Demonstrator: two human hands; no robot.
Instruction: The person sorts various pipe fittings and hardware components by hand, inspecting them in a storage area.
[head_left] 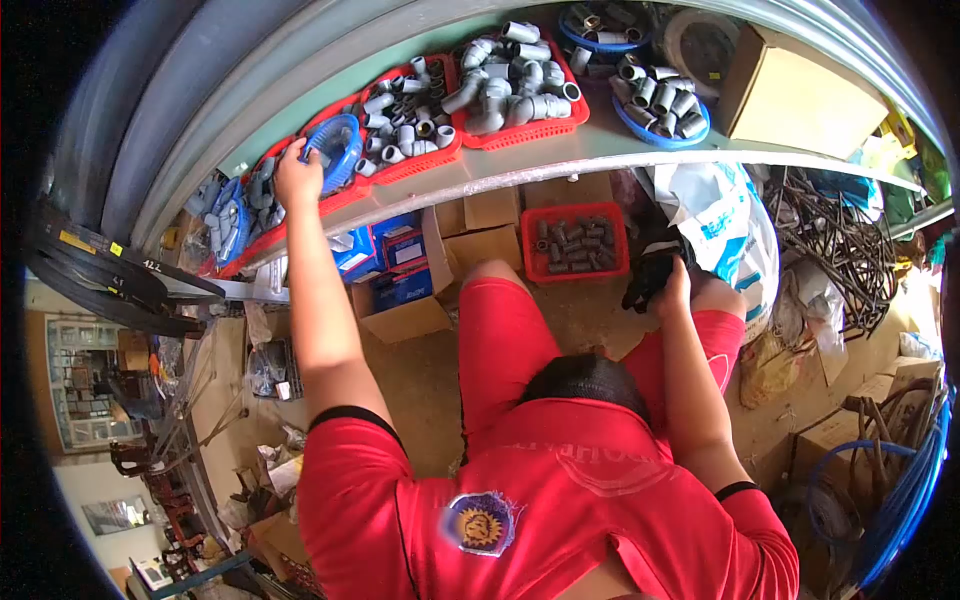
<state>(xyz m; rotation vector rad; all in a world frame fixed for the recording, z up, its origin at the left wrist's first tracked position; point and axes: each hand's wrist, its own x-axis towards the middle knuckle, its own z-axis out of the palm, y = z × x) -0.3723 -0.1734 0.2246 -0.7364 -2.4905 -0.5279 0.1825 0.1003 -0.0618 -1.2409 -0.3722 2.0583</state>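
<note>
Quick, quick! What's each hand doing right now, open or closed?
Left hand: touching the rim of the blue basket; can't tell if it's closed.
Right hand: closed, holding something black.

Matt grey plastic fittings fill glossy red plastic baskets [525, 133]; cardboard looks matt.

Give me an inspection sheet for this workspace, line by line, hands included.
Surface: shelf, carrying baskets of grey fittings.
Job's things: blue basket at the left hand; black item at the right, type unclear.
Clutter: open cardboard box, red floor basket and white bag below the shelf.
Hands: left hand holds the blue basket's rim; right hand holds the black item.
Cables: blue coils at far right, cable or hose unclear.
Surroundings: large grey pipes, upper left.
</note>
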